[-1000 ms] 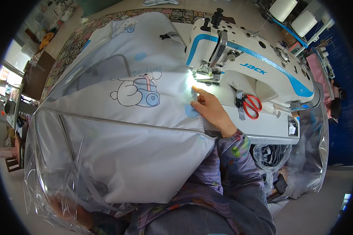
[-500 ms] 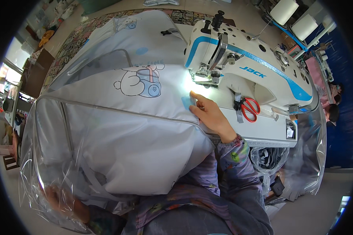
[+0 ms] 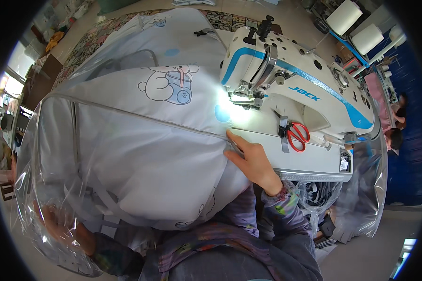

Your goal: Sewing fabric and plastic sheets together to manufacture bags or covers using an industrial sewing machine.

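Note:
A large white fabric cover (image 3: 140,173), with cartoon bear prints, grey piping and clear plastic sheeting (image 3: 26,187) along its left side, spreads over the table and my lap. My right hand (image 3: 253,161) grips its right edge with thumb and forefinger, where the grey piping ends. Just beyond lies the lit needle area of a white and blue sewing machine (image 3: 295,79), with the fabric's far right edge by the presser foot. At the lower left, my left hand (image 3: 58,227) shows through the clear plastic, fingers apart and raised against it.
Red-handled scissors (image 3: 297,136) lie on the machine bed (image 3: 290,161), right of my right hand. White thread cones (image 3: 344,16) stand at the far right. A plastic bag of dark strips (image 3: 319,192) hangs below the bed. A patterned cloth (image 3: 86,47) lies behind the cover.
My right hand has slid toward me along the fabric edge, from beside the blue dot to the piping. My left hand has moved slightly left and up; the cover has shifted a little with it.

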`<state>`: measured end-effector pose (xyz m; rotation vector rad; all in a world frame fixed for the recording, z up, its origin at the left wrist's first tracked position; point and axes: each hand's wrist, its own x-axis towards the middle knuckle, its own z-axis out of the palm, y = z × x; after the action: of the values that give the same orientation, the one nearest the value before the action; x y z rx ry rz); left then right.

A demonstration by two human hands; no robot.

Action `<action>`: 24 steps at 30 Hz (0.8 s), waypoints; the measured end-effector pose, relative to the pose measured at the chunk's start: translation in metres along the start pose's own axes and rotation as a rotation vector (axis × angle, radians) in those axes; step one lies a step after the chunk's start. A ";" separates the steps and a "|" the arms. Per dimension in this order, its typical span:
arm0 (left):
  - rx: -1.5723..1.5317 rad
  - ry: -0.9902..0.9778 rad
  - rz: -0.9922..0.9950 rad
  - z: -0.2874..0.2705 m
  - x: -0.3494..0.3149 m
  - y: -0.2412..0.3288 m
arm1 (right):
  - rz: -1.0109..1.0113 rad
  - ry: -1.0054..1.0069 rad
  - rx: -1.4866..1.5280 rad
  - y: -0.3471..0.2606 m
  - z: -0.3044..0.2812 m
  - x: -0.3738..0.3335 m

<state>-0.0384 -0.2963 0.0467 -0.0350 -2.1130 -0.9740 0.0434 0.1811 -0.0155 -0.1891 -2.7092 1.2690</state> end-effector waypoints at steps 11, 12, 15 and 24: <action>0.009 0.020 0.110 0.036 0.030 0.021 | -0.066 0.105 -0.198 0.010 -0.006 0.020; -0.036 0.039 0.033 0.040 0.035 0.021 | -0.073 0.118 -0.232 0.011 -0.007 0.022; 0.212 0.041 0.460 0.055 0.053 0.028 | -0.094 0.130 -0.262 0.013 -0.008 0.030; 0.046 -0.034 0.685 0.103 0.115 0.013 | -0.079 0.163 -0.383 0.018 -0.011 0.048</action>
<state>-0.1799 -0.2526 0.0917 -0.7062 -1.9341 -0.5101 -0.0010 0.2094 -0.0190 -0.2123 -2.7566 0.6713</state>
